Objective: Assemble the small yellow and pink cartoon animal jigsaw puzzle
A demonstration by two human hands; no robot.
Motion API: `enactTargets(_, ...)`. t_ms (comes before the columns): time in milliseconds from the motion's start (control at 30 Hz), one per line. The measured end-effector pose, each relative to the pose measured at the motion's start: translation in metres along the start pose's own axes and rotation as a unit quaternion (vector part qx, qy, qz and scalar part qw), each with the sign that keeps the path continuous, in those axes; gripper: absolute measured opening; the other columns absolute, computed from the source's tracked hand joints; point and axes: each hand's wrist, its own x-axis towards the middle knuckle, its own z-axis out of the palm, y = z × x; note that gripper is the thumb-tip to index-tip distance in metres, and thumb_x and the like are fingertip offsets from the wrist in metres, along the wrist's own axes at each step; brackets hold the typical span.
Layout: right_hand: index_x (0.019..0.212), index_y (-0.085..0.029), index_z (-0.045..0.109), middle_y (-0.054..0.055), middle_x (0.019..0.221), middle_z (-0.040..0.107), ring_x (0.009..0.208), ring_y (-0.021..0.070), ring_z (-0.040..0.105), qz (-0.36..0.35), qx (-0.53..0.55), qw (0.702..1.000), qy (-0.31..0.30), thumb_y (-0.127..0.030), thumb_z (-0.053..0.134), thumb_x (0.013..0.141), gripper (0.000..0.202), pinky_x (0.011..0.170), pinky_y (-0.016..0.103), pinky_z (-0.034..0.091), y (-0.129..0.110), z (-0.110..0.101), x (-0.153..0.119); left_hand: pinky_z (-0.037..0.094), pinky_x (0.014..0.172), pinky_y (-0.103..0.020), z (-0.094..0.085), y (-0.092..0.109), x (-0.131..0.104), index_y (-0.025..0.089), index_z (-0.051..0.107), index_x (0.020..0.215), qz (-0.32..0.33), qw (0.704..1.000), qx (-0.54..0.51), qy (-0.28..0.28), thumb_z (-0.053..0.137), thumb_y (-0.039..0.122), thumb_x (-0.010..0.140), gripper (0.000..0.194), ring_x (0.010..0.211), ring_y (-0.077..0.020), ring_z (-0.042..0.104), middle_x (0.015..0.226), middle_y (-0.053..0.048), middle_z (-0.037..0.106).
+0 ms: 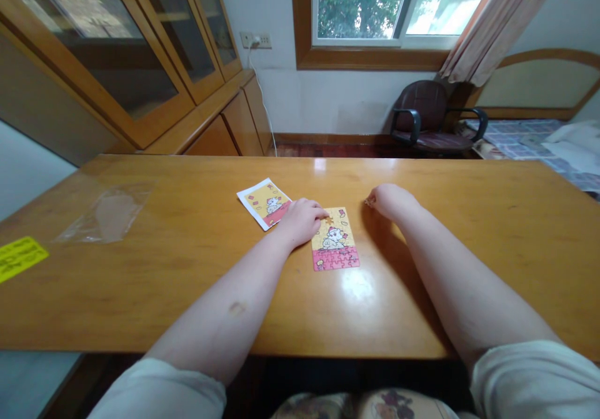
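Observation:
A small jigsaw puzzle (335, 250) lies flat on the table, yellow above and pink below, with a white cartoon animal in the middle. Near its top a gap shows the wood beneath. My left hand (304, 219) rests on the puzzle's upper left edge, fingers stretched out and a fingertip beside the gap. To the right of the puzzle, my right hand (389, 200) is closed in a pinch on a puzzle piece (369, 202), low over the table; the fingers hide most of it. A reference picture card (262, 201) with the same drawing lies partly behind my left hand.
On the left of the wooden table (187, 269) lie a clear plastic bag (115, 216) and a yellow label (21, 257). A glass-door cabinet (154, 50) stands beyond the left end. Past the far edge are an armchair (424, 112) and a bed (529, 141).

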Motion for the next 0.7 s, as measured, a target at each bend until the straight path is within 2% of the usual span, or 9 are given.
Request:
enactTargets(167, 0.093, -0.016, 0.074, 0.017, 0.098, 0.07, 0.09, 0.0293, 0.066, 0.005, -0.005, 1.0, -0.003, -0.027, 0.058, 0.081, 0.023, 0.074, 0.036, 0.048, -0.002, 0.006, 0.007, 0.043, 0.089, -0.036, 0.001, -0.001, 0.001, 0.027, 0.07, 0.107, -0.017, 1.0, -0.01, 0.011, 0.045, 0.019, 0.086, 0.034, 0.098, -0.0211, 0.056, 0.106, -0.003, 0.068)
enactTargets(333, 0.085, -0.016, 0.072, 0.012, 0.085, 0.071, 0.079, 0.0242, 0.065, -0.039, 0.055, 0.997, 0.025, -0.023, 0.063, 0.075, 0.016, 0.068, 0.03, 0.046, -0.002, 0.01, 0.008, 0.043, 0.092, -0.036, 0.003, -0.002, 0.001, 0.024, 0.07, 0.103, -0.047, 0.997, -0.043, 0.048, 0.046, 0.017, 0.085, 0.032, 0.099, -0.0204, 0.057, 0.107, -0.003, 0.069)
enactTargets(433, 0.083, -0.018, 0.071, 0.006, 0.082, 0.071, 0.072, 0.0177, 0.062, -0.112, 0.16, 0.98, 0.041, -0.02, 0.065, 0.072, 0.013, 0.064, 0.026, 0.044, -0.011, 0.009, 0.0, 0.043, 0.092, -0.037, 0.003, -0.002, 0.001, 0.023, 0.071, 0.101, -0.058, 0.996, -0.054, 0.051, 0.047, 0.017, 0.083, 0.031, 0.099, -0.0205, 0.058, 0.107, -0.003, 0.069)
enactTargets(533, 0.082, -0.018, 0.072, 0.004, 0.08, 0.071, 0.067, 0.0143, 0.059, -0.19, 0.244, 0.951, 0.005, -0.024, 0.066, 0.074, 0.012, 0.063, 0.024, 0.043, -0.025, 0.009, -0.01, 0.043, 0.092, -0.037, 0.002, -0.001, 0.002, 0.024, 0.071, 0.1, -0.064, 0.995, -0.055, 0.05, 0.046, 0.017, 0.083, 0.031, 0.099, -0.0206, 0.058, 0.106, -0.002, 0.069)
enactTargets(600, 0.083, -0.018, 0.074, 0.003, 0.077, 0.071, 0.066, 0.0137, 0.057, -0.216, 0.28, 0.935, -0.02, -0.025, 0.065, 0.075, 0.013, 0.062, 0.025, 0.042, -0.034, 0.012, -0.015, 0.043, 0.092, -0.037, 0.002, -0.001, 0.002, 0.024, 0.071, 0.101, -0.067, 0.995, -0.054, 0.05, 0.046, 0.018, 0.083, 0.031, 0.1, -0.0207, 0.057, 0.106, -0.002, 0.069)
enactTargets(700, 0.083, -0.018, 0.075, 0.003, 0.077, 0.071, 0.065, 0.0135, 0.056, -0.227, 0.3, 0.926, -0.021, -0.024, 0.063, 0.078, 0.014, 0.062, 0.025, 0.041, -0.043, 0.018, -0.018, 0.043, 0.091, -0.037, 0.003, -0.001, 0.002, 0.024, 0.071, 0.102, -0.066, 0.995, -0.052, 0.049, 0.046, 0.019, 0.084, 0.032, 0.101, -0.0205, 0.057, 0.107, -0.002, 0.069)
